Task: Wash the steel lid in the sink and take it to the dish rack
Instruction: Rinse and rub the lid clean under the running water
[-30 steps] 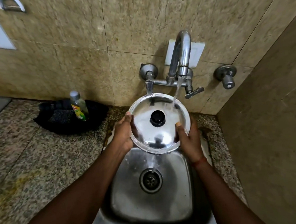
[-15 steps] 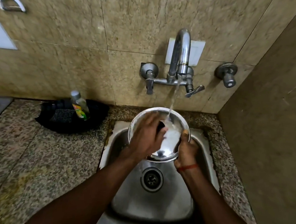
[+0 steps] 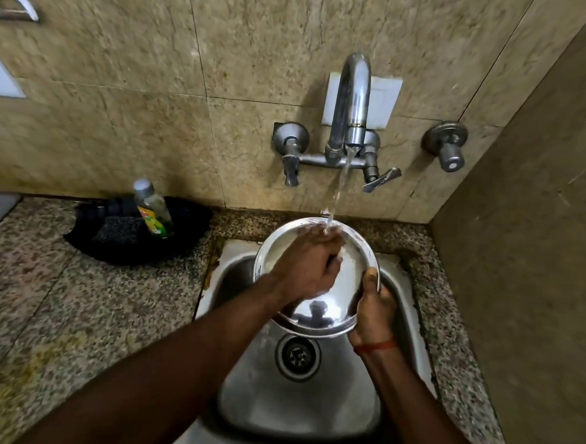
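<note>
A: Nearest us the two forearms reach out over the steel sink (image 3: 307, 411). Where do we have the steel lid (image 3: 316, 317)?

B: Held above the sink's drain (image 3: 298, 356), tilted so its shiny face looks back at us. Our right hand (image 3: 373, 311) grasps the rim on its own side, thumb over the edge, fingers hidden behind. The lid lies to the left of that hand and rises away from it toward the tap.

A: And our left hand (image 3: 307, 267)?

B: It lies on the lid's face, fingers curled, rubbing. It covers the middle, so we cannot tell whether it closes on the knob. The water stream (image 3: 338, 190) lands just past its fingertips, at the lid's far edge.

A: So what does the next move turn on?

B: The right hand alone carries the lid; it is round, with no long axis, so we judge that it turns in that grip to bring unrinsed parts under the stream.

A: What differs from half a second back?

B: Little: the left hand has slid farther up, to the stream. A second ago both hands held the rim, the black knob bare.

A: Beyond?

B: Left of the left hand, a dish soap bottle (image 3: 153, 210) in a black tray (image 3: 187, 243). No dish rack in view.
</note>
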